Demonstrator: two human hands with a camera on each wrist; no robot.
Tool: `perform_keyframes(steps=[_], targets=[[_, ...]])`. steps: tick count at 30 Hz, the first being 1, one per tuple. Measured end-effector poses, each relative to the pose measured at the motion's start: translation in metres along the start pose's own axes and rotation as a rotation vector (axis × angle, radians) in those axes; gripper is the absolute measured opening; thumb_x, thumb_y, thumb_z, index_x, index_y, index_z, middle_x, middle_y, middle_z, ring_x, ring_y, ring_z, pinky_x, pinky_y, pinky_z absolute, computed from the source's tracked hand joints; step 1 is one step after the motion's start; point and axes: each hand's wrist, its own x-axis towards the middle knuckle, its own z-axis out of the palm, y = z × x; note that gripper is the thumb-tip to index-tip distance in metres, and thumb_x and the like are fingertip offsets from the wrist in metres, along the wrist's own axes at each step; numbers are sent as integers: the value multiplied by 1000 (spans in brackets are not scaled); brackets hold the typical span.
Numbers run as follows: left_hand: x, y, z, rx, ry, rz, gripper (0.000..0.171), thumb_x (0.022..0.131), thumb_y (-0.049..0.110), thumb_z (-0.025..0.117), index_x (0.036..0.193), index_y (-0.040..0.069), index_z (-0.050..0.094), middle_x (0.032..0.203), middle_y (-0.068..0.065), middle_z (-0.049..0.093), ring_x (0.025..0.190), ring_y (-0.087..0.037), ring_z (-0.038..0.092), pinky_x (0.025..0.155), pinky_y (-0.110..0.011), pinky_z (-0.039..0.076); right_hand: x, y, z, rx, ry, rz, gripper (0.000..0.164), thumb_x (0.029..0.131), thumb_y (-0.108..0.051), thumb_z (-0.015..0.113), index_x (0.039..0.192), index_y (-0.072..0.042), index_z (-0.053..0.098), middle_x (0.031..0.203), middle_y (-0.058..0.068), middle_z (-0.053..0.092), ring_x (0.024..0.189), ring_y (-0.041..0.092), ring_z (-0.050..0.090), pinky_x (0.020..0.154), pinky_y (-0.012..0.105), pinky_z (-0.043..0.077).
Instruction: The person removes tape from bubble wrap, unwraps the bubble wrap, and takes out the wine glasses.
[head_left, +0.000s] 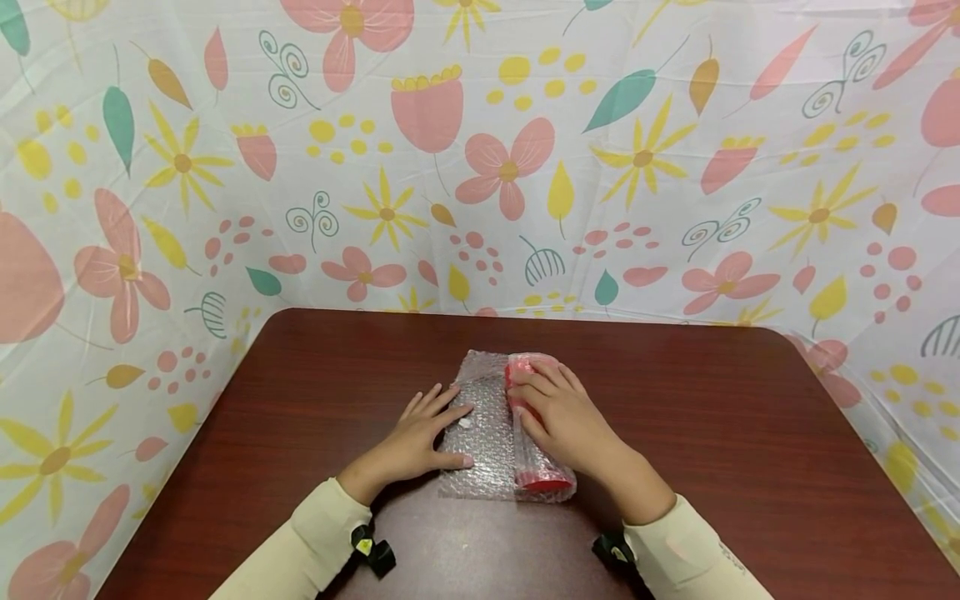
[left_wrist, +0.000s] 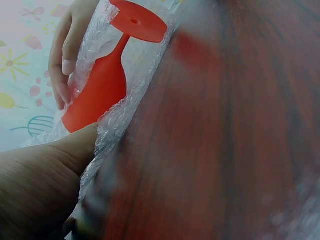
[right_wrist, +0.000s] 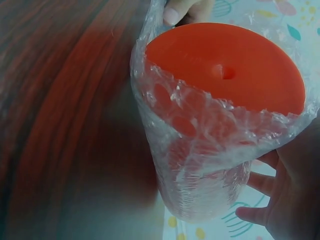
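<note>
A red wine goblet [left_wrist: 102, 85] lies on its side in clear bubble wrap, its round foot [right_wrist: 225, 70] facing the near edge of the table. The sheet is rolled around the goblet, and a flat stretch of bubble wrap [head_left: 483, 442] lies to its left. My left hand [head_left: 411, 440] rests on the left edge of that flat stretch with fingers spread, the thumb near the close corner. Over the rolled goblet lies my right hand [head_left: 566, 417], palm down, fingers draped across its top. In the right wrist view its fingers [right_wrist: 260, 184] are apart beside the wrap.
The dark red-brown wooden table [head_left: 712, 433] extends around the bundle on all sides. Behind and beside it hangs a white cloth [head_left: 420, 200] with flowers and leaves. Black straps [head_left: 372, 552] are at both wrists, by the cream sleeves [head_left: 315, 533].
</note>
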Motion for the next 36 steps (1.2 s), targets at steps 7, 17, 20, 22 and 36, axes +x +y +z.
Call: perform_keyframes(steps=[7,17,20,22,36], targets=[[0,0,-1,-12,-12,-16,84,85,57,74,154,20,44,169,-10,22,157,-39,9,124,-62,6,-2,2,-1,-2,17,-7,29,96,-25,64,123,-15,70,136,3,65,142,35,45,118,60,31],[0,1,-1,-19,-17,-15,83,86,56,74,154,20,44,169,-10,22,157,-39,9,124,-63,5,-3,5,-4,0,26,4,31,96,-26,66,123,-14,73,133,5,65,142,36,44,118,60,29],[0,0,0,-15,-16,-11,83,86,57,74,154,20,44,169,-10,21,157,-39,10,124,-63,6,-4,6,-4,2,41,3,30,94,-25,67,120,-11,74,133,6,65,141,36,44,118,59,28],[0,-1,0,-13,-18,-10,83,86,57,74,154,20,44,169,-10,21,157,-39,10,124,-63,6,-4,6,-4,2,43,6,30,94,-25,67,120,-11,74,134,7,65,140,36,44,119,59,28],[1,-1,1,3,-17,-6,85,85,57,74,155,21,42,169,-9,22,157,-38,10,124,-62,6,-8,8,-4,-6,2,41,32,94,-27,68,122,-12,72,138,4,64,145,33,42,122,56,24]])
